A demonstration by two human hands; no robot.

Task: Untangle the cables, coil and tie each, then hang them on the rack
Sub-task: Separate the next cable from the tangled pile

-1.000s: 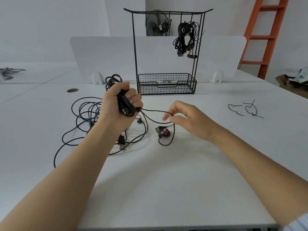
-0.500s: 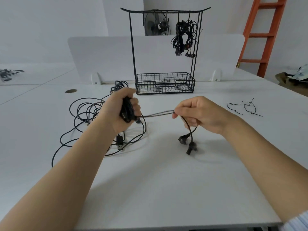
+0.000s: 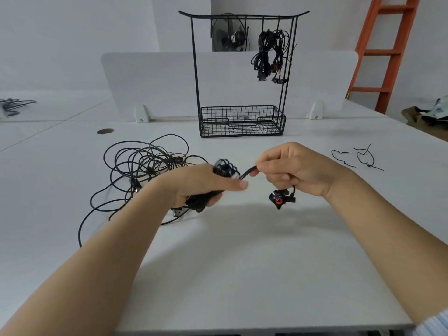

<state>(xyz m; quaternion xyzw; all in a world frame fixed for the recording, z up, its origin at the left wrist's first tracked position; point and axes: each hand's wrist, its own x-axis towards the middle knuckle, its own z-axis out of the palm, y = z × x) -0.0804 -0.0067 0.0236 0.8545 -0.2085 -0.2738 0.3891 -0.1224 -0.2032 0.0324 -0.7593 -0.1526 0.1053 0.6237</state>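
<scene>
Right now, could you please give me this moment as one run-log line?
step: coiling cable | left hand: grips coil | right hand: pinches cable's free end | rack: bundled cables hanging | table: loose tangle

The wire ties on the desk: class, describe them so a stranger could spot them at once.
Start at the black rack standing at the back of the white desk. Right of it, toward the orange ladder, two ties lie flat on the desk. Unlike the cable pile on the left, they are short, thin, kinked and lie alone.

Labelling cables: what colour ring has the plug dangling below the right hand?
Red ring on black, clearest in head view.
</scene>
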